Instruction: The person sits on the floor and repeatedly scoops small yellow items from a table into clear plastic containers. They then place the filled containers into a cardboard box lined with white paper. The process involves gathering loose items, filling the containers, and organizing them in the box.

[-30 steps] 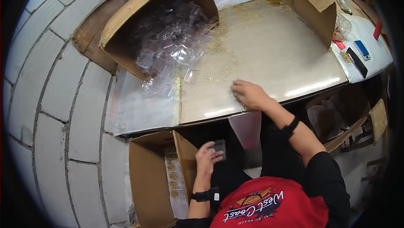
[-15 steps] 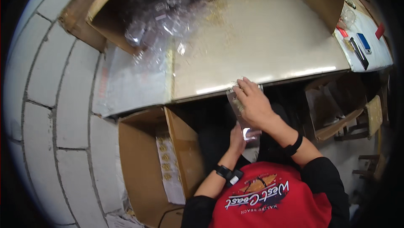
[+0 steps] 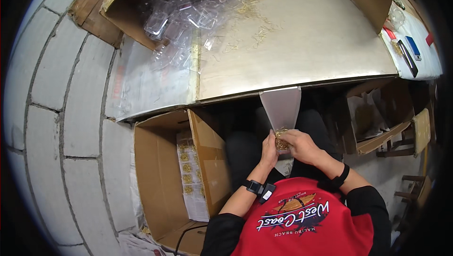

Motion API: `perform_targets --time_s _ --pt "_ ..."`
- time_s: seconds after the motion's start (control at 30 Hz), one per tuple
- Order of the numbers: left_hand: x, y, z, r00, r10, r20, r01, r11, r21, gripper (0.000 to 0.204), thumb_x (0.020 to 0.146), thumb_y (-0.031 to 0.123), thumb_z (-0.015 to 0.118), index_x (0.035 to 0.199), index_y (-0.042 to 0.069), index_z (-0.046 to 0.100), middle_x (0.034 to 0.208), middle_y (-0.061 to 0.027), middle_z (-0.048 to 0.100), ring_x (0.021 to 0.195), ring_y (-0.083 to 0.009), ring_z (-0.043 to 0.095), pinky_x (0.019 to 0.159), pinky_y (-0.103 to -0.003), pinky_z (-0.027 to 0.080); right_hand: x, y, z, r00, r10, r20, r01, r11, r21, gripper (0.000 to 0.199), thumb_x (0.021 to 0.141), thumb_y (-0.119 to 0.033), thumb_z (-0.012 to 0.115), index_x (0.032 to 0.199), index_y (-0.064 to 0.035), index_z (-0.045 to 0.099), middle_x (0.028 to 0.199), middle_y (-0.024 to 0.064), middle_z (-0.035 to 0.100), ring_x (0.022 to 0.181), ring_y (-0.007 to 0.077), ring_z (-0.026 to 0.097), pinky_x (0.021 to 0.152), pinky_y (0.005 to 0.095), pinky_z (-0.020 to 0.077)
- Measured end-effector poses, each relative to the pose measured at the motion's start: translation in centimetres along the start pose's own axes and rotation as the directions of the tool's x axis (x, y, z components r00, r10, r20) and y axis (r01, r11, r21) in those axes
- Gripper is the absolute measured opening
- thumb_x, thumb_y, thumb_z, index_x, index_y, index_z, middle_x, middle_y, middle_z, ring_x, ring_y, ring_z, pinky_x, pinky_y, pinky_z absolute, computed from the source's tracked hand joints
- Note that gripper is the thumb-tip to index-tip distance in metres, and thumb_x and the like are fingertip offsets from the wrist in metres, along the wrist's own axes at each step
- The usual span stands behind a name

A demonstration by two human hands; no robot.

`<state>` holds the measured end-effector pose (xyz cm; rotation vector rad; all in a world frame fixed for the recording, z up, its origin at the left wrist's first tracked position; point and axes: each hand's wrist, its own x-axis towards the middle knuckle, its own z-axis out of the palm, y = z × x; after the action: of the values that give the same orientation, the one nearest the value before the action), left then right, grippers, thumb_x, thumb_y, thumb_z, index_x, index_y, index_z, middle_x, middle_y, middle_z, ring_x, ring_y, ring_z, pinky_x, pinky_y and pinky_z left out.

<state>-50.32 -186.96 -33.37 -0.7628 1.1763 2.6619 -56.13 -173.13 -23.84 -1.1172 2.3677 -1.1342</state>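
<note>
A pale, narrow chute (image 3: 281,104) slopes from the table's front edge down to my lap, tapering toward me. At its lower end lies a heap of thin gold-coloured wire clips (image 3: 281,143), apparently inside a small clear plastic box whose near edge shows faintly. My left hand (image 3: 269,153) grips the left side of that box, fingers closed along it. From the right, my right hand (image 3: 303,146) reaches over the heap with bent fingers pressed onto the clips. Its fingertips are partly hidden among them.
Clear plastic boxes (image 3: 181,24) spill from a tipped carton (image 3: 113,15) onto the table (image 3: 302,43), where loose gold clips lie. Beside my left leg stands a cardboard box (image 3: 163,171) holding filled packs (image 3: 188,180). Another carton (image 3: 377,145) and wooden stools (image 3: 420,135) are at right.
My right hand has come down from the chute's upper end to its lower end, uncovering the upper part. The heap of gold clips now shows between my hands.
</note>
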Motion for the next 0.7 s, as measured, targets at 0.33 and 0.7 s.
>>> perform_targets --time_s 0.33,0.7 --pt "-0.7 0.2 -1.0 0.982 -0.188 -0.029 0.188 0.982 0.001 0.045 0.097 0.046 0.041 0.117 0.008 0.054 0.100 -0.0075 0.065 0.085 -0.0211 0.067 0.065 -0.038 0.056 4.3 -2.2 -4.5 0.934 -0.276 -0.228 0.239 0.955 -0.175 0.031 0.065 0.005 0.059 0.096 -0.0003 0.062 0.097 0.0165 0.063 0.090 0.0346 0.061 0.076 0.0414 0.0522" --pt "0.7 0.4 -2.2 0.986 -0.163 -0.032 0.165 0.984 0.061 0.025 0.096 0.022 0.045 0.112 0.006 0.056 0.098 -0.0073 0.064 0.082 -0.0201 0.066 0.065 -0.038 0.058 24.1 3.3 -11.8 0.990 -0.132 -0.054 0.072 0.789 -0.610 0.038 0.086 -0.013 0.050 0.121 0.0000 0.051 0.130 0.0233 0.046 0.122 0.0377 0.044 0.100 0.0416 0.0408"
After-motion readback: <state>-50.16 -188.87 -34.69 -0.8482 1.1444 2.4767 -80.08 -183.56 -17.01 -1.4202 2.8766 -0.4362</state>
